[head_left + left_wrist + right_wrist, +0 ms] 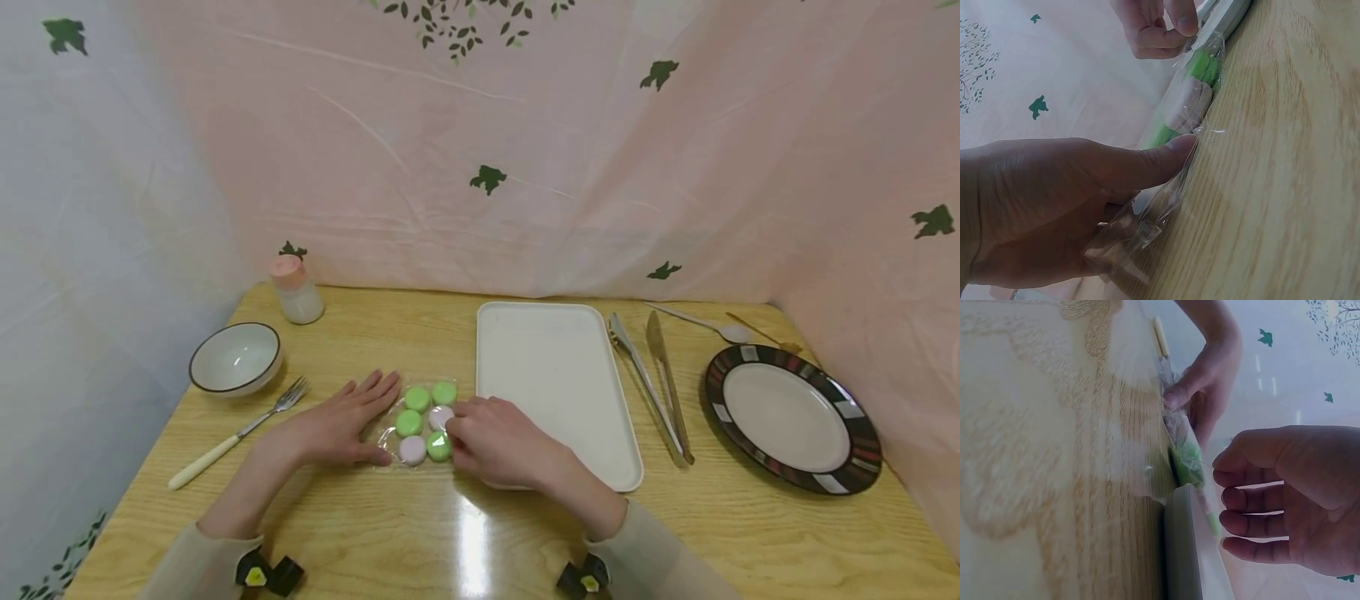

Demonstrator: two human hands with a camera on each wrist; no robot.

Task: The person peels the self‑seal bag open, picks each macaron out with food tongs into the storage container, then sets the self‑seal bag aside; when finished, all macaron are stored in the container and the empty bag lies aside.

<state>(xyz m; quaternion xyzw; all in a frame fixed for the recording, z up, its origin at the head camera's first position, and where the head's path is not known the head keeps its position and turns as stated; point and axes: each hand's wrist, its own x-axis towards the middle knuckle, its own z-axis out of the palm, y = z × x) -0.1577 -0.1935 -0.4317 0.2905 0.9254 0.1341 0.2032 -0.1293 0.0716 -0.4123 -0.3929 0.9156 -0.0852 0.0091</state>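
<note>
A clear plastic packet (pixel 408 408) holds several green and pale lilac macarons (pixel 417 398) on the table. My left hand (pixel 345 422) lies on its left side, fingers spread and nearly straight, thumb by the near edge. In the left wrist view, film crumples beside the left thumb (pixel 1166 159). My right hand (pixel 498 437) is at the packet's right side with bent fingers, thumb close to the index finger. Its fingertips are right at the film, overlapping a lilac macaron in the head view; I cannot tell whether they pinch the film.
A white tray (pixel 547 350) stands just right of the packet, partly under my right forearm. Left are a fork (pixel 240 433), a bowl (pixel 236 358) and a pink-capped jar (pixel 297 292). Right are tongs (pixel 648 387), a knife (pixel 669 383), spoons (pixel 735 333) and a dark-rimmed plate (pixel 787 417).
</note>
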